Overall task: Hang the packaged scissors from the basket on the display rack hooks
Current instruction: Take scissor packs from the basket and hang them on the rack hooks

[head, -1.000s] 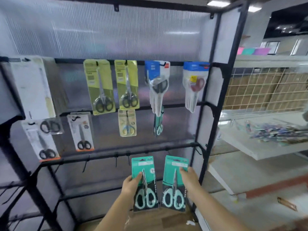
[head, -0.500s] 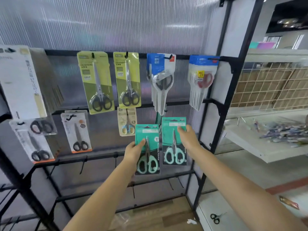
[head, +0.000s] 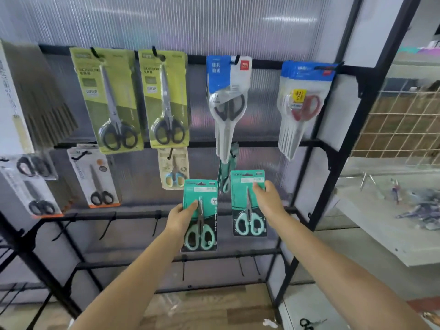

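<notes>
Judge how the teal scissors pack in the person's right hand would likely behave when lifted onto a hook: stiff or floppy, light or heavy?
The teal pack stays flat while the right hand grips only one edge, so its card is probably fairly stiff. The fingers alone carry it, so it seems light. The scissors sit low in the pack, so it should hang straight.

You are looking at one black display rack (head: 316,203), and everything here is counted against it. Two teal scissor packs are sitting in front of its middle rail, one (head: 199,215) in your left hand (head: 181,219) and one (head: 248,203) in your right hand (head: 269,201). Two lime-green packs (head: 108,101) (head: 165,98) are hanging from its top rail. Two blue-topped bunches (head: 228,98) (head: 304,101) are hanging to the right of those. One small yellow-carded pack (head: 173,170) and one orange-edged pack (head: 94,178) are hanging from the second rail. One loose pair of scissors (head: 307,323) is lying on the floor beside the rack's foot.
</notes>
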